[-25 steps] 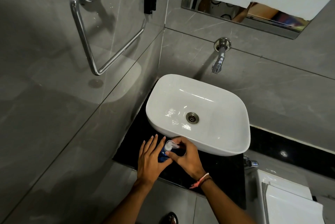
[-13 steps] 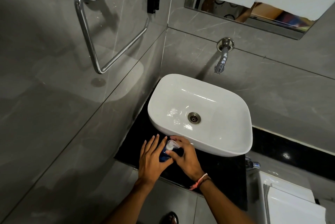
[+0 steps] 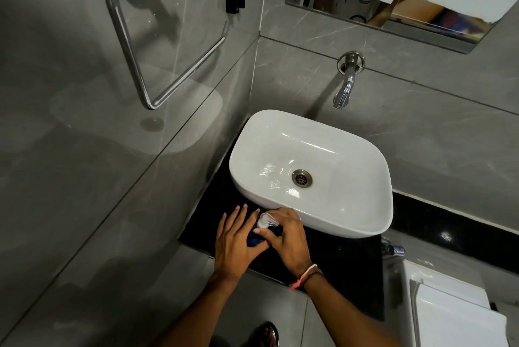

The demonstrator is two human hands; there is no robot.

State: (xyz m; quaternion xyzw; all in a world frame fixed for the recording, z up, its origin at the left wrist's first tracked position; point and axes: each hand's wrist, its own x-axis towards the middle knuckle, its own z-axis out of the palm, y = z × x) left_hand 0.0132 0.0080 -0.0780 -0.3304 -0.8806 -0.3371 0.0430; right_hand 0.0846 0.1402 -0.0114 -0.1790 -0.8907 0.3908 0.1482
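Observation:
A small blue bottle (image 3: 255, 237) with a clear pump top (image 3: 266, 219) stands on the black counter (image 3: 337, 268), just in front of the white basin (image 3: 351, 223). My right hand (image 3: 289, 242) is curled over the bottle, thumb against its side and fingers at the pump. My left hand (image 3: 234, 240) lies flat with straight fingers right beside the bottle, palm turned toward it under the pump's nozzle. The bottle's lower part is hidden between my hands.
A wall tap (image 3: 344, 91) juts out above the basin, whose drain (image 3: 301, 177) shows wet gloss around it. A chrome towel ring (image 3: 157, 60) hangs on the left wall. A mirror (image 3: 387, 9) half covered by white paper is above. A white toilet cistern (image 3: 455, 315) sits at lower right.
Both hands stay at the bottle in nearly the same pose. The view has drifted slightly, nothing else has visibly moved.

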